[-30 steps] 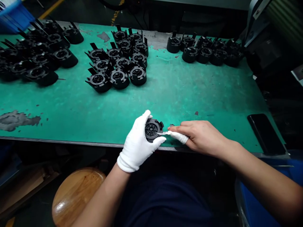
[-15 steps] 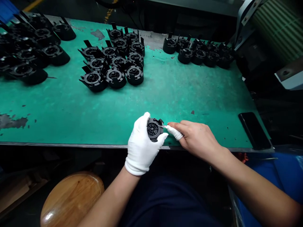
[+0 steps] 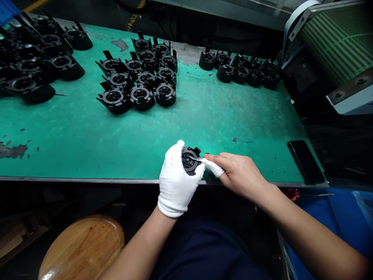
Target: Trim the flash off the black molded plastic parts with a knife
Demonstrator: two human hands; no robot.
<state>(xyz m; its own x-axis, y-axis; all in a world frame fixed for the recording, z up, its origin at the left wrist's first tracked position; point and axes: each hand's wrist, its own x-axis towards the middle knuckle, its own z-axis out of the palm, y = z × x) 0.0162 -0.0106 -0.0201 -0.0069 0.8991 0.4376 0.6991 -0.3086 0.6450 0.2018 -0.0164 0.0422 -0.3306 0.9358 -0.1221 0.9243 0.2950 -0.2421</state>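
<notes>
Round black plastic part (image 3: 190,160) sits in the gloved left hand (image 3: 176,179) at the counter's near edge, the white fingers and thumb curled around its rim; the right hand (image 3: 239,171), bare but for a white cover on the thumb, pinches a small thin metal blade (image 3: 199,159) whose tip meets the part's ribbed face. At lower right, below the counter, is a blue container (image 3: 323,214) with clear plastic at its side and a red object (image 3: 291,193) by its edge; its contents cannot be made out. Green and worn grey in patches, the counter (image 3: 204,124) carries three clusters of upright black housings, at left (image 3: 65,64), centre (image 3: 142,96) and far right (image 3: 225,72), plus a black smartphone (image 3: 305,161) near the right end. A round wooden stool (image 3: 84,245) stands below, cut off by the frame. The left cluster runs out of view, as does a blue object (image 3: 7,11) behind it. Shadow blurs the rearmost right housings, and fingers hide the blade's handle end.
</notes>
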